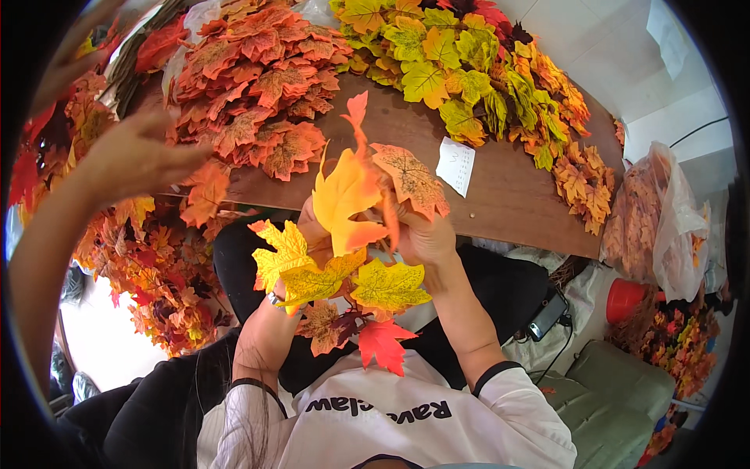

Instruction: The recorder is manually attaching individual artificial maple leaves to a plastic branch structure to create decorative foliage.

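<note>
A spray of artificial maple leaves (344, 203) in orange, yellow and red is held up over my lap. My left hand (311, 228) is closed round its stem, with most of the fingers hidden behind the leaves. My right hand (428, 236) is closed at the spray's other side, beside a speckled orange leaf (410, 176); its fingertips are partly covered. Yellow leaves (389, 283) and a red leaf (383, 344) hang down between my forearms, over my white shirt.
Piles of orange leaves (250, 86) and yellow-green leaves (441, 59) lie on the brown table (516, 207), with a paper slip (455, 166). A co-worker's hand (141, 156) reaches in at left, near hanging leaf bunches (168, 289). To the right are a leaf-filled plastic bag (652, 223) and a red bucket (623, 301).
</note>
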Motion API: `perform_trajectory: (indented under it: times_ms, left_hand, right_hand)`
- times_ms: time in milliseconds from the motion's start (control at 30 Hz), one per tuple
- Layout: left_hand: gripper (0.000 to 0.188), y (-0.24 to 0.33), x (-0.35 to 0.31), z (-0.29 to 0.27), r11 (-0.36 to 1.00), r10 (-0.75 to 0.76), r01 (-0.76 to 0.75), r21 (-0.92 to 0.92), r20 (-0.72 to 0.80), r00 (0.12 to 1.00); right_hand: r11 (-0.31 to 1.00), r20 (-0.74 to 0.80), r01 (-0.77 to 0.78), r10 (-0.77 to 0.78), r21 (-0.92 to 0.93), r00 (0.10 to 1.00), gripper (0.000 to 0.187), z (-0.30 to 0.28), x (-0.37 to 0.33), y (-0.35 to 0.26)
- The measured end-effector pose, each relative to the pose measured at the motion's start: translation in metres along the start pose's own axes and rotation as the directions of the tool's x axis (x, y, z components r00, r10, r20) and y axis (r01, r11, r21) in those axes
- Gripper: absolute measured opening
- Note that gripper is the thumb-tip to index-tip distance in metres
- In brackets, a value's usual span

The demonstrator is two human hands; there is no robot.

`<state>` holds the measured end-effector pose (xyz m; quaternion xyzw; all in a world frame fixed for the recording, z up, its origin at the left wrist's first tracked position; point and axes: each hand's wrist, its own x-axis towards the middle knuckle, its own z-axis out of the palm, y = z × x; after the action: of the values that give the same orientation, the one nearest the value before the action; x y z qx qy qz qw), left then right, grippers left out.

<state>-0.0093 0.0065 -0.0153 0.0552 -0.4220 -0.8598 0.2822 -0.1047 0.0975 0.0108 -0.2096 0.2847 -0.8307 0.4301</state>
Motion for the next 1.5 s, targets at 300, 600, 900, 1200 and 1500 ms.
perform_trajectory:
  times_ms: [300,600,900,1200,1500]
  left_hand:
    - [0.017,0.014,0.003,0.003,0.997,0.023,-0.022,0.076,-0.021,1.0]
    - [0.016,0.013,0.002,-0.006,0.989,0.062,-0.059,0.135,-0.022,0.998]
    - [0.02,-0.012,0.002,-0.018,0.998,-0.012,0.019,0.052,-0.14,0.99]
    - [0.018,-0.001,0.004,-0.009,0.993,0.002,-0.004,0.12,0.018,1.0]
    - [0.017,0.015,0.001,0.007,0.88,0.042,0.005,0.474,-0.088,0.995]
  right_hand:
    - [0.993,0.029,-0.01,0.013,-0.119,0.999,0.02,-0.009,-0.005,0.002]
    - [0.949,0.195,-0.086,0.026,0.304,0.98,0.055,-0.027,-0.007,0.037]
    - [0.926,0.118,-0.125,0.088,0.356,0.989,0.049,-0.034,-0.01,0.036]
    - [0.869,0.068,-0.065,0.113,-0.491,0.991,0.048,-0.082,-0.004,0.031]
    - [0.975,-0.094,-0.199,0.189,-0.099,0.977,0.023,-0.043,-0.011,0.01]
